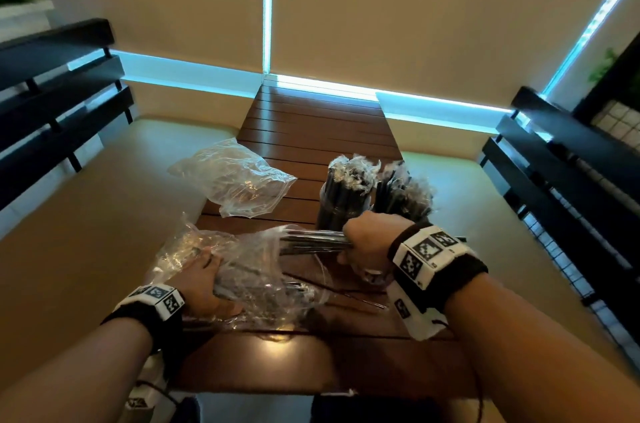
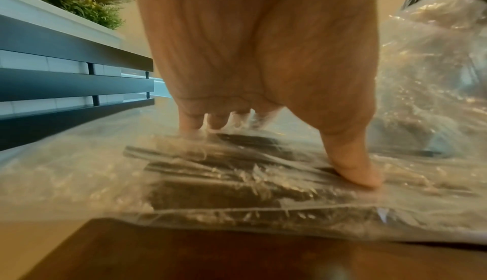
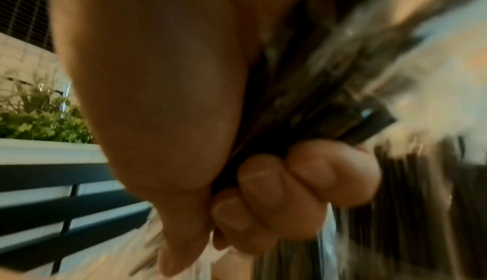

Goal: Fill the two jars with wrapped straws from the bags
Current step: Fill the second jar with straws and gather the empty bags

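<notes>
**Right hand gripping a bundle of straws at the bag's mouth**

The head view is showing the whole layout: a slatted brown desk [image 1: 311,132], two jars standing side by side near its middle, and two clear bags. The left jar [image 1: 341,204] and the right jar [image 1: 398,201] are both bristling with dark wrapped straws. An emptied-looking bag [image 1: 235,177] is lying crumpled toward the far left of the desk, apart from the jars. The near bag [image 1: 242,263] is lying across the front of the desk, its open end pointing at the right hand. A few loose straws [image 1: 349,298] are lying on the desk beside that opening.

The left wrist view is adding what the head view blurs: the left hand [image 2: 258,55] is pressing down on the near bag [image 2: 237,180] with straightened fingers [image 2: 353,172], the thumb and fingertips flat on the plastic over the dark straws inside. In the head view the left hand [image 1: 204,284] is sitting at the bag's closed end.

The right wrist view, heavily blurred, is showing the right hand [image 3: 237,138] with fingers [image 3: 263,184] curled tightly around a bundle of straws [image 3: 329,97]. In the head view the right hand [image 1: 370,242] is holding this bundle of straws [image 1: 311,242] level, just in front of the jars, one end reaching into the bag's mouth.
</notes>
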The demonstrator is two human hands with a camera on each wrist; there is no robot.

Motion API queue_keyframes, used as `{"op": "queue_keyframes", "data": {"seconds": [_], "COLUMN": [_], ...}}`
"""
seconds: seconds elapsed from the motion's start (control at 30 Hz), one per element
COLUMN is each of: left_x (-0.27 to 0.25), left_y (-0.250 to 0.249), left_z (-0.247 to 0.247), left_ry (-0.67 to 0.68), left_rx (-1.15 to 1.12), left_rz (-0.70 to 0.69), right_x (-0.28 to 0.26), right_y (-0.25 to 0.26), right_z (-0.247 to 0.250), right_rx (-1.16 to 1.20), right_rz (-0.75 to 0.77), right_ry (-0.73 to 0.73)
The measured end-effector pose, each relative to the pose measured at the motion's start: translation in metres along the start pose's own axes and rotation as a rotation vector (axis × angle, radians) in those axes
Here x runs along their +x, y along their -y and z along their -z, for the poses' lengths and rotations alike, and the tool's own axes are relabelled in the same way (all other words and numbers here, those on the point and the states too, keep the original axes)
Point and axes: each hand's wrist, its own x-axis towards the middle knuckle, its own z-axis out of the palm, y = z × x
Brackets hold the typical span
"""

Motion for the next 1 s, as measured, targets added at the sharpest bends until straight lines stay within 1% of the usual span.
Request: {"op": "queue_keyframes", "data": {"seconds": [0.07,0.23,0.33,0.37,0.4,0.43,0.47,0.5,0.53,0.6,0.63,0.67,0.7,0.73,0.77,0.83,0.9,0.93,1.0], "left_x": [-0.002,-0.007,-0.013,-0.016,-0.022,-0.028,-0.036,-0.046,-0.058,-0.089,-0.101,-0.111,-0.117,-0.12,-0.12,-0.12,-0.121,-0.123,-0.129], "left_y": [-0.006,-0.022,-0.03,-0.035,-0.043,-0.053,-0.066,-0.08,-0.096,-0.129,-0.146,-0.162,-0.177,-0.189,-0.199,-0.216,-0.23,-0.235,-0.241], "left_z": [0.002,0.006,0.013,0.021,0.034,0.05,0.07,0.092,0.113,0.144,0.155,0.164,0.173,0.18,0.186,0.197,0.207,0.213,0.224], "left_ry": [-0.022,-0.068,-0.022,-0.042,-0.09,-0.171,-0.267,-0.34,-0.365,-0.314,-0.308,-0.316,-0.319,-0.318,-0.322,-0.327,-0.417,-0.484,-0.612], "left_rx": [0.028,0.084,0.214,0.245,0.243,0.193,0.07,-0.142,-0.404,-0.88,-1.065,-1.233,-1.421,-1.605,-1.761,-1.986,-2.023,-1.995,-1.92], "left_rz": [0.004,0.053,0.09,0.074,0.03,-0.043,-0.131,-0.228,-0.338,-0.6,-0.701,-0.758,-0.774,-0.761,-0.725,-0.632,-0.539,-0.531,-0.577], "right_x": [-0.017,-0.048,-0.059,-0.06,-0.06,-0.057,-0.055,-0.05,-0.046,-0.035,-0.031,-0.029,-0.026,-0.025,-0.025,-0.025,-0.029,-0.032,-0.037], "right_y": [-0.01,-0.03,-0.035,-0.035,-0.034,-0.032,-0.029,-0.026,-0.022,-0.014,-0.009,-0.005,-0.001,0.003,0.006,0.01,0.009,0.007,-0.003], "right_z": [0.015,0.043,0.056,0.057,0.056,0.054,0.051,0.047,0.043,0.035,0.032,0.03,0.028,0.028,0.028,0.028,0.029,0.029,0.026], "right_rx": [0.006,0.096,0.186,0.219,0.249,0.28,0.311,0.337,0.353,0.367,0.386,0.419,0.452,0.474,0.482,0.498,0.545,0.551,0.595], "right_rz": [-0.02,-0.042,-0.014,-0.014,-0.015,-0.018,-0.024,-0.03,-0.029,-0.02,-0.01,0.002,0.014,0.024,0.033,0.054,0.113,0.158,0.217], "right_ry": [-0.033,-0.188,-0.347,-0.42,-0.495,-0.568,-0.634,-0.689,-0.732,-0.765,-0.77,-0.782,-0.804,-0.828,-0.846,-0.866,-0.898,-0.925,-0.982]}}
